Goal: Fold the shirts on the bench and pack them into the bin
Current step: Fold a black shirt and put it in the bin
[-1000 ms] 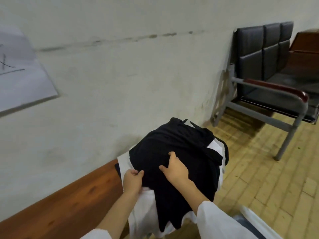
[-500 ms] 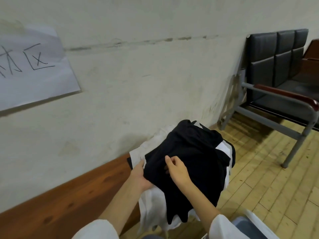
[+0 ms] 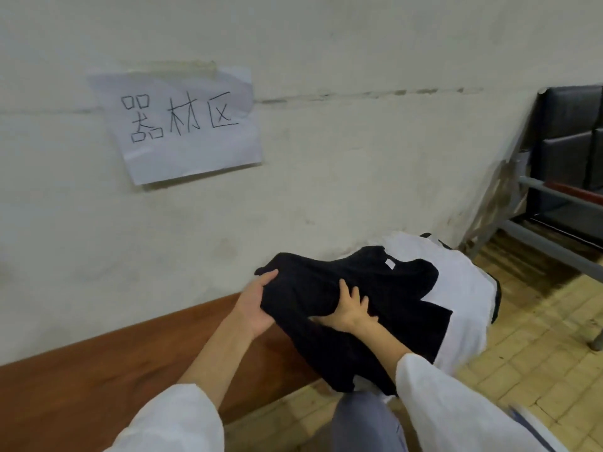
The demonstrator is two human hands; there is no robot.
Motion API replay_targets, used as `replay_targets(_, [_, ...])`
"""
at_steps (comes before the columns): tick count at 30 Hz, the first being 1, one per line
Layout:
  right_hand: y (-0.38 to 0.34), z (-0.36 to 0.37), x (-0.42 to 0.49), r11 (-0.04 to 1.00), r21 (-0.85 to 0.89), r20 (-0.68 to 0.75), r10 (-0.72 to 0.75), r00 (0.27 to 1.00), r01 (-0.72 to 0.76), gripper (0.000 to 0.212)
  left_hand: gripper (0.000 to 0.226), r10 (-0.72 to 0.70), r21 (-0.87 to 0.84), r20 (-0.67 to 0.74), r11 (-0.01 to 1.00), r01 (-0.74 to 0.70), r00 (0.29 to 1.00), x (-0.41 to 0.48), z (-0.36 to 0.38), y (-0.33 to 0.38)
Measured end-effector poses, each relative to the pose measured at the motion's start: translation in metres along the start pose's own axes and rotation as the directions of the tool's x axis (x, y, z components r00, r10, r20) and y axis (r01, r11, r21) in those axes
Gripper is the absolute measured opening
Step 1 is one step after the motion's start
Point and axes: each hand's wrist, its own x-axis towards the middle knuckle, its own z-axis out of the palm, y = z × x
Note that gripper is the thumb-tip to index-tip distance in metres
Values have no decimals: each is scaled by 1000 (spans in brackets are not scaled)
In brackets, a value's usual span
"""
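We hold a black shirt (image 3: 368,308) over the brown surface (image 3: 98,380).

Our left hand (image 3: 257,305) grips the left edge of the black shirt, and our right hand (image 3: 350,309) presses on its middle with fingers spread. Its small white tag points up near the wall. The black shirt lies partly on a white shirt (image 3: 466,298) at the end of the surface. A paper sign (image 3: 182,125) with black writing hangs on the wall. A dark chair (image 3: 567,151) with grey metal legs stands on the yellow floor to our right.
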Motion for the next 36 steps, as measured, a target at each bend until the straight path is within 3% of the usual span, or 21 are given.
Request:
replay_targets(4, [-67, 84, -12, 980, -115, 189, -138, 972, 161, 109, 20, 58, -9, -204, 998, -61, 977, -26, -87, 30])
replay_targets(8, [-123, 162, -31, 873, -278, 299, -318, 899, 401, 106, 16, 103, 33, -377, 995, -98, 920, -48, -174, 41])
replay_targets(11, [-159, 195, -48, 777, -266, 412, -444, 796, 570, 105, 16, 171, 171, -553, 981, -90, 816, -56, -233, 49])
replay_targets(13, [-176, 207, -60, 755, -229, 426, -490, 761, 615, 94, 20, 279, 365, -665, 931, -25, 693, -57, -266, 48])
replay_targets(14, [-179, 210, -63, 772, -195, 359, -517, 777, 604, 84, 22, 363, 508, -696, 859, 68, 620, -57, -278, 45])
replay_targets(16, [-175, 211, -65, 835, -123, 81, -530, 844, 536, 64, 33, 528, 733, -660, 610, 302, 534, -58, -286, 35])
replay_targets(18, [-159, 207, -59, 887, -114, -173, -461, 870, 448, 56, 34, 702, 852, -516, 358, 383, 491, -53, -280, 24])
replay_targets(20, [-134, 206, -50, 905, -200, -275, -419, 865, 375, 57, 33, 761, 929, -301, 100, 355, 575, -41, -266, 5])
replay_targets(22, [-110, 205, -41, 899, -284, -323, -416, 850, 333, 56, 39, 725, 944, -138, -110, 311, 675, -26, -255, -15])
replay_targets(25, [-94, 204, -23, 862, -373, -262, -452, 853, 343, 64, 49, 685, 925, -53, -240, 294, 726, -3, -250, -28])
replay_targets(28, [-106, 198, -2, 781, -427, -135, -553, 822, 455, 76, 53, 696, 902, -101, -238, 361, 711, 13, -256, -13])
replay_targets(31, [-126, 190, 27, 713, -427, -42, -629, 776, 556, 81, 57, 758, 890, -182, -144, 432, 627, 27, -267, 14])
replay_targets(34, [-148, 188, 55, 645, -380, 17, -712, 702, 663, 68, 60, 814, 919, -257, 39, 393, 521, 36, -279, 37])
replay_targets(36, [-160, 190, 65, 598, -348, 4, -769, 639, 722, 62, 64, 866, 931, -330, 232, 283, 375, 38, -282, 50])
